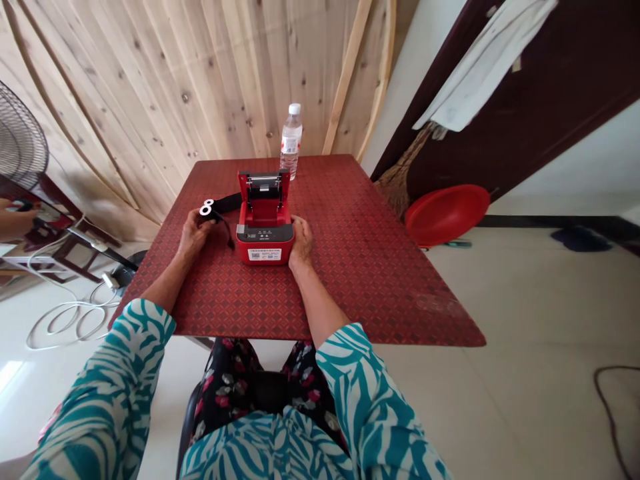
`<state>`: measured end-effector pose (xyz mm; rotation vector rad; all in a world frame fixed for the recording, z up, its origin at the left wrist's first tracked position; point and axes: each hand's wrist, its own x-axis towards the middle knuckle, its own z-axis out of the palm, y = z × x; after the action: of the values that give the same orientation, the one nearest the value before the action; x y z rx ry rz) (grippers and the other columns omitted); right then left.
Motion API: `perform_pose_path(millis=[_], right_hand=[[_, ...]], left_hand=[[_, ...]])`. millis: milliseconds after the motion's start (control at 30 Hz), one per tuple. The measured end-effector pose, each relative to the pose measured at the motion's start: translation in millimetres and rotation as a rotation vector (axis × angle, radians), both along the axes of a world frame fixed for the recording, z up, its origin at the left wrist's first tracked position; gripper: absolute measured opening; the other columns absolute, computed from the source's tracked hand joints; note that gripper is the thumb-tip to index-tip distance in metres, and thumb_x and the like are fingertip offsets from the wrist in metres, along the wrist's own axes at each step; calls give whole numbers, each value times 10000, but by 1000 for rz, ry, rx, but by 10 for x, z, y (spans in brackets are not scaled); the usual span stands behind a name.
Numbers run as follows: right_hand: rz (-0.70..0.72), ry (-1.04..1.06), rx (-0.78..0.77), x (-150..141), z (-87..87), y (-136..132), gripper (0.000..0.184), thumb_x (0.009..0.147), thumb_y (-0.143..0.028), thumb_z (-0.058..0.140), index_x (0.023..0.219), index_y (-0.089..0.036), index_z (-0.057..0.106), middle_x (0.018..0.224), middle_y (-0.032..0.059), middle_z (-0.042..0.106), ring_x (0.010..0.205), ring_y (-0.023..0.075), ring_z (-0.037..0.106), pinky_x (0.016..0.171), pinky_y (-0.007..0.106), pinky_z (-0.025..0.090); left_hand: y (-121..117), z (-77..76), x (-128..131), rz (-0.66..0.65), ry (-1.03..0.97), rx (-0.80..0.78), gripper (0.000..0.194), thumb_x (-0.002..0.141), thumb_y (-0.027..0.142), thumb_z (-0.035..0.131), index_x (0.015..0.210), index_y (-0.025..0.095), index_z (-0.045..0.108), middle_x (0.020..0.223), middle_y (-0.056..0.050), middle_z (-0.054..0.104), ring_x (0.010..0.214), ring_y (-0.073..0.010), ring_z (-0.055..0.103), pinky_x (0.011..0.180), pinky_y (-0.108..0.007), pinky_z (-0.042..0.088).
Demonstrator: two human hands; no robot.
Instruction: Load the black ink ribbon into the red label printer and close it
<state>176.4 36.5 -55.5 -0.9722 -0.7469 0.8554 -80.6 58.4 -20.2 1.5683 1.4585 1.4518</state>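
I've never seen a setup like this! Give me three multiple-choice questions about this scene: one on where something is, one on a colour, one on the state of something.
1. Where is the black strap held by the left hand?
A) On the table, left of the red label printer
B) Inside the printer
C) On the floor

2. What colour is the round plastic basin on the floor?
A) Blue
B) White
C) Red

3. What state is the printer's lid in?
A) Shut
B) Raised open
C) Off, lying on the table

Answers:
1. A: it lies on the tabletop beside the printer's left side.
2. C: the basin shows bright red.
3. B: it stands up, exposing the printer's inside.
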Motion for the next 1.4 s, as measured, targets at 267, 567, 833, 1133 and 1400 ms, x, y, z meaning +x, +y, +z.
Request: perform_pose_path(millis=[267,567,833,1133,1400], right_hand=[[22,60,23,-19,-15,10,340,798,-510,543,926,-229,687,923,5,718,906,161,627,903,345,481],[26,33,-27,-39,-20,66,311,827,-500,527,895,-231,668,889,5,713,893,163,629,879,331,483],[44,87,32,-50,-10,49,338,807,-519,551,927,-233,686,933,3,722,931,166,635,906,337,493],[39,26,58,-54,-76,87,315,862,-492,509,946,-251,693,962,8,719,1025,181,629,948,357,500],[48,24,49,-37,-117,114,324,848,-506,521,958,-252,689,975,14,720,1013,181,636,938,357,500]], left_hand=[[-459,888,10,-225,-175,248,483,683,537,764,1041,263,591,1067,-53,702,1078,-264,672,933,-422,562],[-400,1225,649,-552,308,-81,435,776,504,676,1054,175,731,931,-71,739,963,-277,688,858,-391,563],[0,1229,1171,-431,1208,-212,380,765,280,652,1132,255,746,1083,-29,755,1036,-258,682,875,-281,503],[307,1131,1359,-524,1431,-320,433,701,75,579,1018,290,781,1033,-6,775,1016,-215,695,796,-224,470],[278,1129,1130,-745,823,-296,166,684,137,660,768,217,779,768,11,749,780,-169,689,734,-221,495]])
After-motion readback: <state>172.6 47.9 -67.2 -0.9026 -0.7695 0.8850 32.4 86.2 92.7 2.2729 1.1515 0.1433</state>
